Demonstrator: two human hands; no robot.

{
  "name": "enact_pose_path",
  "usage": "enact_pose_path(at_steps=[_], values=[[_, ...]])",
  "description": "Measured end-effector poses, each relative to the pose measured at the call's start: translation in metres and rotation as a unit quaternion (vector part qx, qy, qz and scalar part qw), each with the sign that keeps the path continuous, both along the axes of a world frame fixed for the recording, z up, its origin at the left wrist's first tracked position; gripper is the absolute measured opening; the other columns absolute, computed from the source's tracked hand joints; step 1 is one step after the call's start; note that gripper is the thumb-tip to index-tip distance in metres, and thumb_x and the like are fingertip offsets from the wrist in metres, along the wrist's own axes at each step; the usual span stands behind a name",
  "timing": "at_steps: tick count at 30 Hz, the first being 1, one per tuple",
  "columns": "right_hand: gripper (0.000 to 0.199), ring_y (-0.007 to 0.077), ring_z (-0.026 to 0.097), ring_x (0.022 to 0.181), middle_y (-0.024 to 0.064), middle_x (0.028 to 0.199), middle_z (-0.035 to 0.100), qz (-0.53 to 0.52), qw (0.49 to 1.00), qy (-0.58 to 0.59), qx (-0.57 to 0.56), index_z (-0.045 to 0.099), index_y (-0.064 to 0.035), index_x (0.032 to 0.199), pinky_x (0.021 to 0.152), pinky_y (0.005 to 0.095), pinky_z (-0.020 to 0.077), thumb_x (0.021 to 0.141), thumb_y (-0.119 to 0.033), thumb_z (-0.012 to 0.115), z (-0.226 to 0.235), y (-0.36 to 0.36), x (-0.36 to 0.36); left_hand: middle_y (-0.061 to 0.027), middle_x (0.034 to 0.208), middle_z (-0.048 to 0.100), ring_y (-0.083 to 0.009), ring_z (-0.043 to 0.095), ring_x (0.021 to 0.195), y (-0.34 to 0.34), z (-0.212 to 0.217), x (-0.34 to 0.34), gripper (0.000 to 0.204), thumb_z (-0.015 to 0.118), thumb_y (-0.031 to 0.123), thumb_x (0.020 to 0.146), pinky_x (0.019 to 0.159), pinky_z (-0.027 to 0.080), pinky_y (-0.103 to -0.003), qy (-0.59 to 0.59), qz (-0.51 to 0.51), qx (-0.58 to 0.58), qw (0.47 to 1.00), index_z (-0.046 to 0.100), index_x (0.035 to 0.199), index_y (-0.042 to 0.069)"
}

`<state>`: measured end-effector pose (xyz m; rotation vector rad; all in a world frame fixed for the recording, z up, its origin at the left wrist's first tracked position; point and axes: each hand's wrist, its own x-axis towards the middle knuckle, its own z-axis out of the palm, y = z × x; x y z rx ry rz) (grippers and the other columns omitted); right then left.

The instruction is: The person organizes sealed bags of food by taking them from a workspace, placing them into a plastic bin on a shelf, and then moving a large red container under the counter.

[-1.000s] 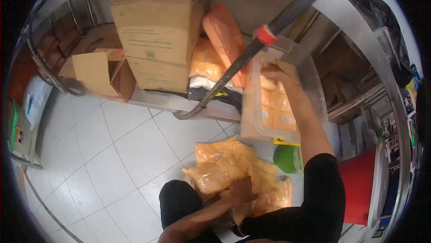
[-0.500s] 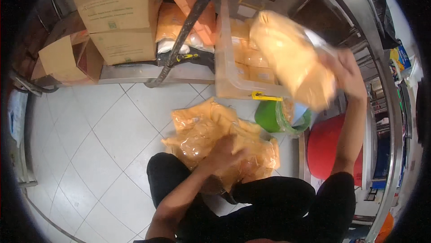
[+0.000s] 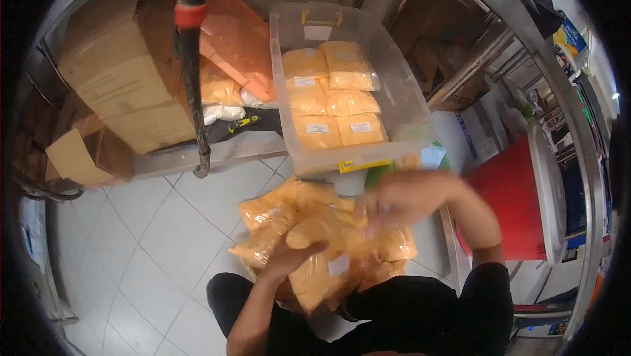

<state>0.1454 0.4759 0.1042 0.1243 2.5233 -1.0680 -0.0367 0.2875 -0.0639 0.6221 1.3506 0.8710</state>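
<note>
At 6 o'clock, the left hand [image 3: 289,261] grips a packet [image 3: 317,280] over a pile [image 3: 265,243] on tiled floor [image 3: 161,244]; the right hand [image 3: 401,199] is blurred, grip unclear; bin [image 3: 404,96] at 1, boxes [image 3: 115,70] at 10, tub [image 3: 505,205] at 3

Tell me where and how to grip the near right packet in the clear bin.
Probably from above, through the open top of the clear bin, taking the near right packet by its right edge: neighbouring packets crowd its left and far sides, none its right.

Plastic bin [image 3: 409,99]: open from above.
Black pole [image 3: 192,73]: obstructs far left.
Orange bags [image 3: 265,241]: crowd near middle.
Red bucket [image 3: 509,198]: blocks right.
</note>
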Motion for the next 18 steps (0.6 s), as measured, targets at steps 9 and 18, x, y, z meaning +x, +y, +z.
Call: enact_pose_path(at_steps=[9,18], values=[[0.076,0.0271,0.062,0.105,0.0171,0.124,0.061,-0.374,0.838,0.02,0.397,0.052,-0.0025,0.133,0.088,0.0379,0.0515,0.086,-0.061,0.061,-0.098,0.274,-0.074,-0.0127,0.126,0.064,-0.026,0.059,0.117,0.053,-0.046,0.005,0.061,0.072,0.045,0.085,0.101,0.044,-0.035,0.065,-0.197,0.017,0.978,0.058,0.131,0.007],[0.042,0.021,0.069,0.07,0.0181,0.088,0.069,-0.43,0.856,0.044,0.283,0.063,0.0064,0.109,0.054,0.0356,0.0552,0.083,-0.026,0.066,-0.093,0.352,-0.077,-0.0134,0.127,0.064,-0.0269,0.059,0.118,0.063,-0.047,0.001,0.064,0.072,0.049,0.083,0.102,0.044,-0.036,0.06,-0.217,-0.004,0.974,0.059,0.131,0.008]])
